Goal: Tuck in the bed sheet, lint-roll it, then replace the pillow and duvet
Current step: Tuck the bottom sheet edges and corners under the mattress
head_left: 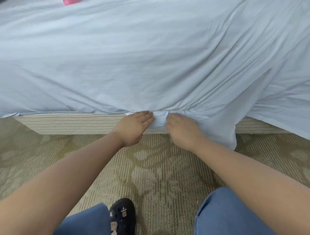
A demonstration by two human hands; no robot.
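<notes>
Seen from above, looking forward and down. Nearest the camera were two knees in blue trousers [229, 216] and one black clog-style shoe [123, 215], planted on a beige-green patterned carpet [156, 169]. Two bare forearms reached away from the viewer towards the edge of a bed.

The left hand [132, 128] lay with its fingers straight and close together, the fingertips pushed into the fabric at the lower edge of the mattress. Just beside it, the right hand [182, 130] had its fingers bent over a gathered fold of the cloth; the fingertips were hidden in the fabric, so whether they pinched it could not be told. A small bunch of fabric sat between the two hands.

That fabric was a pale blue, wrinkled cotton bed sheet [151, 58]. It covered the mattress, its long axis running left to right across the view. To the left of the hands its edge was tucked in along the bed base; to the right a loose flap hung down towards the carpet. Creases fanned out from the hands across the sheet.

Below the sheet ran the beige striped bed base [67, 124]. At the far top left edge, a small bright pink object [70, 2] lay on the bed, cut off by the frame.
</notes>
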